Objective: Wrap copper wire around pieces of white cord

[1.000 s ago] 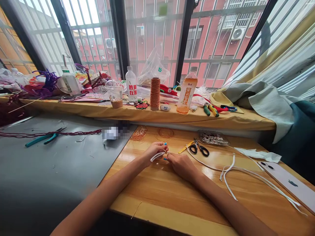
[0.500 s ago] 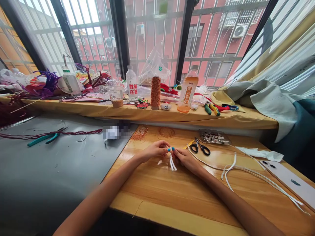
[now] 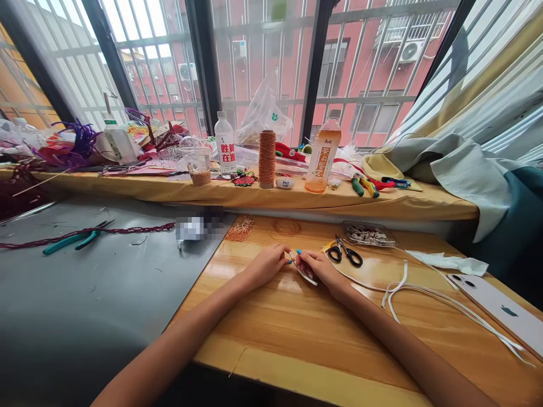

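A short piece of white cord slants down to the right beneath the fingers of my right hand, which are closed around it above the wooden table. A small orange spot shows near the cord's upper end. Just left of it, my left hand has thumb and fingers pinched together at that end. What lies inside this pinch is too small to make out. Longer white cords lie loose to the right, and black-handled scissors rest beyond my right hand.
Behind the hands are a coil of orange thread, thread scraps and a clear plastic tray. A phone lies at right, teal-handled pliers on the grey mat. Bottles and an orange thread spool stand on the sill.
The white cord has turned from hanging downward to slanting right under my right hand. My left fingertips have drawn slightly apart from the right ones.
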`<action>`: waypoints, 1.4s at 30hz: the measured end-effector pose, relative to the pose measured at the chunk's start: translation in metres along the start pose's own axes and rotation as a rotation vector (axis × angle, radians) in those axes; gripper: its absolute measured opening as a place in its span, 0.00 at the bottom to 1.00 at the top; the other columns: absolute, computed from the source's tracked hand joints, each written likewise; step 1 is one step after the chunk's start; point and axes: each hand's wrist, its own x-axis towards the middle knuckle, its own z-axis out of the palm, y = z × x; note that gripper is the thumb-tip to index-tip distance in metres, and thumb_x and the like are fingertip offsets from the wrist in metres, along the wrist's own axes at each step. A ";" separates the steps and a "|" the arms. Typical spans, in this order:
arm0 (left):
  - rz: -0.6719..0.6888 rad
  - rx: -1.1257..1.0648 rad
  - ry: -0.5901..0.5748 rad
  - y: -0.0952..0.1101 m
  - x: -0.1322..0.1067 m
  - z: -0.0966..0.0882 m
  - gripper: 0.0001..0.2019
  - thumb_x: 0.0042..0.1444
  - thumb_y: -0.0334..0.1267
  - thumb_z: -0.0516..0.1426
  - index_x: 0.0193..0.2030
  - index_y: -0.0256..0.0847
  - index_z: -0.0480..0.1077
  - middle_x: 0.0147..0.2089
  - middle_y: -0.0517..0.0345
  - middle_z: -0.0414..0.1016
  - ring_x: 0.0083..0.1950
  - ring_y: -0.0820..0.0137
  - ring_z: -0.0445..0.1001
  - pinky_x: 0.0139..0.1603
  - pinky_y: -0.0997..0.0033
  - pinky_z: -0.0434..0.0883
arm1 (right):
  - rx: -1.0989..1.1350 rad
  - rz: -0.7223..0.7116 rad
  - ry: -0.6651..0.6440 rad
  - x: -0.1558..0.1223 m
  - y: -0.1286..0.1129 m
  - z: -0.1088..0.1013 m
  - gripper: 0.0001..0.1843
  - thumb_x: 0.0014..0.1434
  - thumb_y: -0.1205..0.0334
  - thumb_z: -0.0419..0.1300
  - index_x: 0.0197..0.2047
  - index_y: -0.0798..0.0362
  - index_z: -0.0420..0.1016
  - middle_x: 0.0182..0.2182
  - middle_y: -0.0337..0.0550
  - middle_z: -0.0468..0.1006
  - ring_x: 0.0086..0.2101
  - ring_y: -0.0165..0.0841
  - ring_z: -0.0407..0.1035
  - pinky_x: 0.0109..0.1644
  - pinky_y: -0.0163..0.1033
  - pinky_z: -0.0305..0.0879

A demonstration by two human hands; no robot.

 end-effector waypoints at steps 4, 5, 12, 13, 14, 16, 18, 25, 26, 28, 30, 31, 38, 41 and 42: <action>-0.030 0.035 0.007 -0.006 0.000 0.002 0.10 0.49 0.34 0.52 0.39 0.39 0.67 0.31 0.56 0.65 0.33 0.70 0.64 0.37 0.73 0.60 | 0.027 0.019 0.021 0.000 -0.003 -0.002 0.17 0.47 0.49 0.50 0.21 0.55 0.64 0.11 0.30 0.56 0.13 0.21 0.48 0.18 0.29 0.42; -0.032 0.035 0.001 -0.005 0.000 0.002 0.09 0.49 0.34 0.52 0.38 0.40 0.68 0.32 0.56 0.65 0.34 0.70 0.64 0.37 0.73 0.60 | 0.034 0.022 0.017 0.000 -0.003 -0.003 0.17 0.47 0.49 0.50 0.21 0.56 0.64 0.11 0.30 0.56 0.14 0.21 0.48 0.18 0.29 0.42; -0.059 0.079 0.006 0.001 -0.004 0.002 0.11 0.48 0.37 0.53 0.40 0.44 0.67 0.42 0.56 0.63 0.38 0.70 0.65 0.39 0.73 0.61 | 0.056 0.036 -0.086 0.000 0.001 -0.004 0.17 0.47 0.49 0.52 0.21 0.56 0.66 0.14 0.33 0.60 0.15 0.21 0.49 0.19 0.30 0.42; -0.048 0.083 -0.003 0.001 -0.004 0.002 0.09 0.49 0.37 0.52 0.38 0.43 0.68 0.41 0.56 0.64 0.38 0.70 0.65 0.39 0.74 0.61 | 0.049 0.034 -0.077 0.000 0.000 -0.004 0.17 0.46 0.49 0.53 0.21 0.56 0.66 0.14 0.33 0.61 0.15 0.21 0.49 0.19 0.30 0.42; -0.034 0.086 -0.014 0.001 -0.004 0.002 0.08 0.50 0.36 0.51 0.35 0.43 0.69 0.39 0.56 0.65 0.37 0.70 0.65 0.38 0.74 0.61 | 0.042 0.031 -0.059 0.000 -0.001 -0.004 0.18 0.46 0.49 0.53 0.20 0.56 0.66 0.14 0.34 0.61 0.15 0.21 0.50 0.19 0.30 0.42; -0.009 0.087 -0.029 0.000 -0.004 0.003 0.08 0.51 0.35 0.49 0.32 0.42 0.69 0.35 0.56 0.68 0.36 0.70 0.66 0.37 0.75 0.60 | 0.034 0.035 -0.019 -0.001 -0.004 -0.003 0.18 0.46 0.48 0.53 0.21 0.56 0.66 0.13 0.33 0.60 0.15 0.21 0.49 0.19 0.31 0.42; -0.004 0.065 -0.028 -0.001 -0.003 0.003 0.08 0.51 0.33 0.49 0.31 0.41 0.69 0.31 0.56 0.69 0.34 0.70 0.66 0.35 0.75 0.60 | 0.059 0.058 0.026 -0.003 -0.007 -0.003 0.17 0.45 0.48 0.53 0.22 0.56 0.67 0.12 0.31 0.56 0.15 0.22 0.48 0.19 0.31 0.41; -0.013 -0.118 -0.014 0.006 -0.001 0.004 0.09 0.49 0.32 0.50 0.32 0.40 0.71 0.33 0.56 0.73 0.34 0.70 0.68 0.38 0.75 0.61 | 0.340 0.119 0.181 -0.008 -0.010 -0.002 0.14 0.43 0.52 0.56 0.27 0.56 0.67 0.14 0.31 0.59 0.16 0.21 0.51 0.19 0.30 0.46; -0.012 -0.130 -0.009 0.007 -0.001 0.004 0.09 0.50 0.32 0.50 0.33 0.40 0.71 0.34 0.55 0.73 0.35 0.70 0.68 0.38 0.75 0.61 | 0.340 0.115 0.185 -0.007 -0.009 -0.001 0.15 0.43 0.51 0.56 0.28 0.55 0.67 0.14 0.31 0.60 0.15 0.21 0.52 0.19 0.29 0.46; -0.022 -0.141 0.013 0.007 -0.001 0.004 0.09 0.50 0.33 0.51 0.34 0.40 0.72 0.34 0.55 0.74 0.35 0.70 0.69 0.39 0.74 0.62 | 0.274 0.099 0.196 -0.004 -0.005 -0.001 0.18 0.43 0.48 0.56 0.30 0.54 0.65 0.13 0.30 0.60 0.14 0.21 0.51 0.17 0.29 0.45; -0.046 -0.139 0.040 0.007 -0.001 0.004 0.09 0.49 0.33 0.51 0.34 0.40 0.72 0.34 0.55 0.74 0.35 0.70 0.69 0.39 0.74 0.62 | 0.157 0.067 0.207 0.000 0.000 -0.002 0.21 0.43 0.45 0.56 0.34 0.53 0.63 0.14 0.29 0.60 0.13 0.21 0.51 0.16 0.29 0.45; -0.056 -0.138 0.048 0.006 -0.001 0.004 0.09 0.49 0.33 0.51 0.34 0.40 0.72 0.34 0.55 0.74 0.35 0.70 0.69 0.38 0.75 0.62 | 0.097 0.048 0.202 0.002 0.002 -0.003 0.22 0.42 0.45 0.57 0.36 0.53 0.63 0.15 0.30 0.61 0.13 0.21 0.52 0.16 0.29 0.45; -0.062 -0.068 0.041 0.005 -0.001 0.005 0.10 0.50 0.33 0.50 0.35 0.39 0.72 0.33 0.55 0.74 0.34 0.70 0.69 0.37 0.75 0.62 | -0.082 0.036 0.157 0.008 0.011 -0.008 0.20 0.44 0.47 0.55 0.33 0.56 0.68 0.17 0.33 0.62 0.14 0.21 0.51 0.16 0.30 0.47; -0.046 -0.063 0.022 0.004 -0.002 0.006 0.10 0.51 0.33 0.50 0.36 0.40 0.71 0.33 0.56 0.74 0.34 0.70 0.69 0.37 0.76 0.62 | -0.112 -0.021 0.122 0.006 0.013 -0.006 0.18 0.45 0.48 0.54 0.25 0.56 0.68 0.14 0.32 0.59 0.14 0.21 0.49 0.16 0.29 0.45; -0.039 -0.063 0.013 0.004 -0.002 0.006 0.11 0.51 0.33 0.49 0.36 0.40 0.71 0.34 0.56 0.74 0.34 0.70 0.69 0.37 0.76 0.62 | -0.121 -0.034 0.132 0.006 0.013 -0.006 0.18 0.45 0.48 0.54 0.24 0.56 0.68 0.13 0.32 0.58 0.14 0.21 0.49 0.16 0.30 0.45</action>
